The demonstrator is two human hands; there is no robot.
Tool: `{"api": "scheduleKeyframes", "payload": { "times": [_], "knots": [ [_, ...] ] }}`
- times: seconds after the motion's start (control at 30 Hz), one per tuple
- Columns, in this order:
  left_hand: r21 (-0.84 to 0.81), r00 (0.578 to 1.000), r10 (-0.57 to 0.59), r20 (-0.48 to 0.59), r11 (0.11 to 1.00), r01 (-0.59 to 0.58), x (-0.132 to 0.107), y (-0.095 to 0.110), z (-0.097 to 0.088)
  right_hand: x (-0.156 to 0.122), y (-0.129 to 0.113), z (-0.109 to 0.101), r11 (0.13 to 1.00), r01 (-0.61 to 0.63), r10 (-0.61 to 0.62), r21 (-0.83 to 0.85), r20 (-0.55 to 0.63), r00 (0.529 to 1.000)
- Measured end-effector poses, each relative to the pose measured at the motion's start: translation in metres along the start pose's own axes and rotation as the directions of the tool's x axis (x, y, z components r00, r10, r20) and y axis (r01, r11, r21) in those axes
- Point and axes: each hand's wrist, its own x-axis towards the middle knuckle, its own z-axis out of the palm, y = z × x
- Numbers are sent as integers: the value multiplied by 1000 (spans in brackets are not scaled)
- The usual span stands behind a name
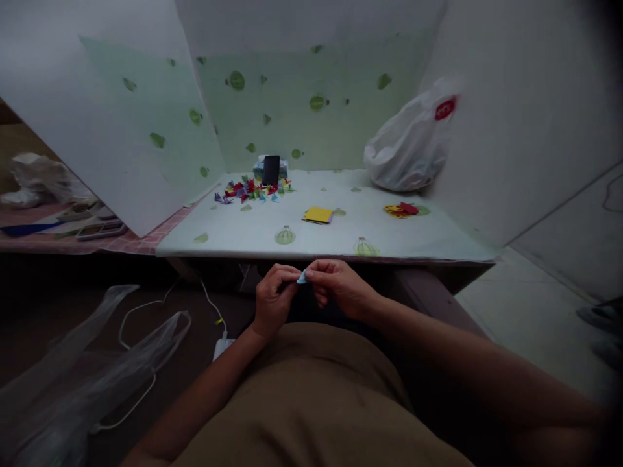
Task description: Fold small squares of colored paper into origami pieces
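The left hand [275,295] and right hand [343,287] pinch a small, light-blue piece of folded paper [302,277] between them — just off the near edge of the pale, balloon-printed table [233,235]. There lies a square, yellow-topped paper stack [318,215] — behind it, leftward, a heap of multicoloured folded paper pieces [250,189].

Only unreadable red logo [444,108] on bag [407,150]
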Motion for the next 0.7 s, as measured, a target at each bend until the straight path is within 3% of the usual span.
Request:
{"api": "scheduleKeyframes", "payload": {
  "times": [0.17, 0.43, 0.57, 0.7],
  "knots": [
    [-28, 998, -37, 53, 999, 38, -1, -1, 0, -1, -3, -1, 995, -58, 55, 80, 37, 998],
    [-48, 987, -148, 58, 987, 151, -3, -2, -1, -2, -2, 1, 998, -5, 6, -56, 17, 1000],
    [-68, 981, -182, 71, 980, 187, -4, -1, -1, -4, -6, 4, 977, 51, -52, -207, 4, 999],
    [-66, 975, -207, 77, 975, 212, -3, 1, -1, -5, -8, 5, 889, 133, -128, -438, 41, 991]
  ]
}}
